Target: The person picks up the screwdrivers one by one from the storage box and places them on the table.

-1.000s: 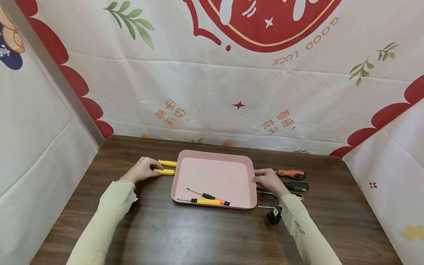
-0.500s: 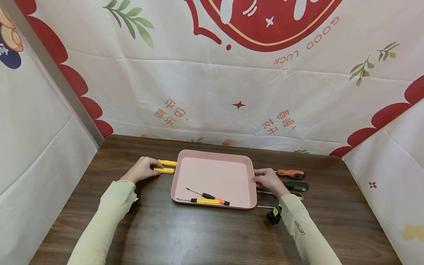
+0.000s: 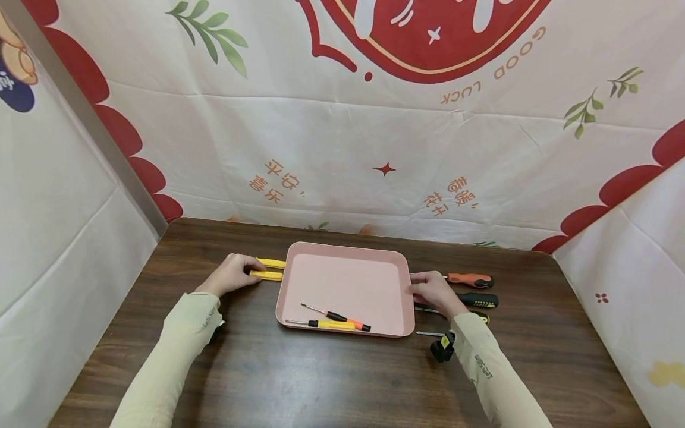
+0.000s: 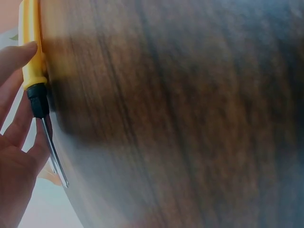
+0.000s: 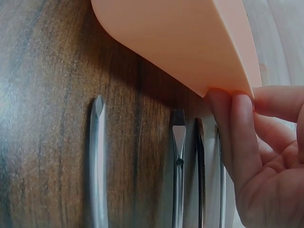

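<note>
My left hand [image 3: 231, 274] pinches a yellow-handled screwdriver [image 3: 267, 276] beside the left edge of the pink tray [image 3: 348, 279]. In the left wrist view the thumb lies on the yellow handle [image 4: 31, 61], and the black collar and metal shaft point away below it. A second yellow handle [image 3: 272, 263] lies just behind it. My right hand [image 3: 432, 291] grips the tray's right edge; the right wrist view shows fingertips at the tray wall [image 5: 180, 42]. Inside the tray, near its front edge, lie a yellow-and-black screwdriver [image 3: 329, 325] and an orange-and-black one [image 3: 342, 319].
Right of the tray are an orange-handled screwdriver [image 3: 468, 280], a black-handled one [image 3: 481, 301] and others partly hidden by the right arm. Several metal shafts [image 5: 98, 161] point toward the tray. A black box-shaped thing [image 3: 442, 349] shows by the right wrist. A printed cloth [image 3: 342, 148] hangs behind the table.
Both hands stay almost in place. The left hand and its yellow-handled screwdriver have shifted only very slightly; the tray has not visibly moved.
</note>
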`<action>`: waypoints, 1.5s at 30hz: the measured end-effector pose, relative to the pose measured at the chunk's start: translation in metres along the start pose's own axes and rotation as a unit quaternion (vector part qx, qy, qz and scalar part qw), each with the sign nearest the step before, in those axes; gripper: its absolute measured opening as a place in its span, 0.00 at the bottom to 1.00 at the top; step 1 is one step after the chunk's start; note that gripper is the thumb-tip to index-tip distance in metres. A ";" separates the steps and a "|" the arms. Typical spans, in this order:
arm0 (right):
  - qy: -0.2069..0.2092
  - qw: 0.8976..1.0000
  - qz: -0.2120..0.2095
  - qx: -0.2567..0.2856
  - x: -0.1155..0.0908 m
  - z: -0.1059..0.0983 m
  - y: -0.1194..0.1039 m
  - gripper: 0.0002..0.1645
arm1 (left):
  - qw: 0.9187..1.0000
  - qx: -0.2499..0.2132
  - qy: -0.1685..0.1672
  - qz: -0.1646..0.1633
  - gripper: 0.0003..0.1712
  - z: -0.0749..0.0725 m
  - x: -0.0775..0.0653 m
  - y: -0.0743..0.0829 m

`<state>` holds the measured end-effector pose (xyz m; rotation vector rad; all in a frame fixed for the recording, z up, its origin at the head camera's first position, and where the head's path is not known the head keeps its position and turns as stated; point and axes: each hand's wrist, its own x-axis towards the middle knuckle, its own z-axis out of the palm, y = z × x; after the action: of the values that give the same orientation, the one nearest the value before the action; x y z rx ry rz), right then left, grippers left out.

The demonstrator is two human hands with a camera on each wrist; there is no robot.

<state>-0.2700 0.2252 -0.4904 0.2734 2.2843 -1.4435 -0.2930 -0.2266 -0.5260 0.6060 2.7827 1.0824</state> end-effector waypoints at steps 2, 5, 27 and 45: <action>-0.001 1.000 -0.001 -0.001 0.000 0.000 0.000 0.27 | 1.000 0.001 0.001 0.003 0.10 0.000 0.000 0.000; 0.000 1.000 0.001 -0.002 0.000 0.000 0.000 0.26 | 1.000 0.002 0.001 0.004 0.10 0.000 -0.001 0.001; 0.001 1.000 0.003 -0.004 0.000 0.000 -0.001 0.26 | 1.000 0.011 -0.005 -0.005 0.09 0.000 0.001 0.003; 0.001 1.000 0.003 -0.009 0.001 0.000 0.000 0.26 | 1.000 0.003 0.018 -0.004 0.11 0.001 -0.001 0.006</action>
<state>-0.2706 0.2253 -0.4912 0.2767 2.2947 -1.4195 -0.2895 -0.2220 -0.5229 0.5831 2.8170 1.0935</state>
